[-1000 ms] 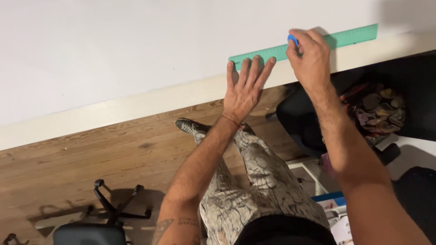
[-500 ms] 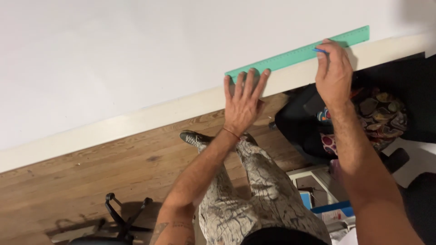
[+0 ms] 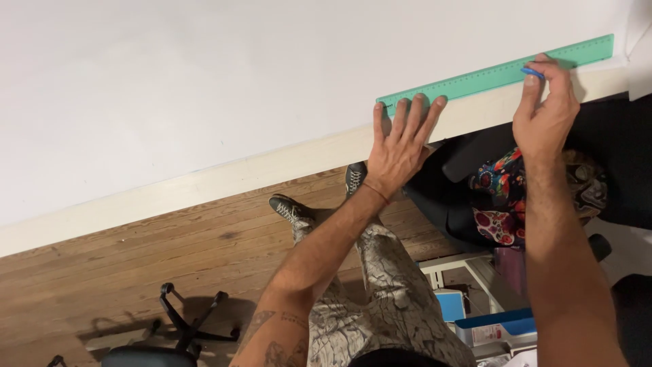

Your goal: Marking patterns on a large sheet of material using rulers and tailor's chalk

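Diagonally, green ruler (image 3: 496, 73), rising rightward

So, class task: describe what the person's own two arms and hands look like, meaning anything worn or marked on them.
Both forearms are bare, with no sleeves or gloves. The left hand has a thin reddish-brown band round its wrist, and the left arm carries dark tattoos higher up, near the elbow. The right hand shows no ring, watch or band.

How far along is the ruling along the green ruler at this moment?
Done: the green ruler lies flat on the white surface, pinned by the left hand. In hand: the right hand holds a blue pen against the ruler, near its right end. Left: only the short stretch beyond. No drawn line is discernible.
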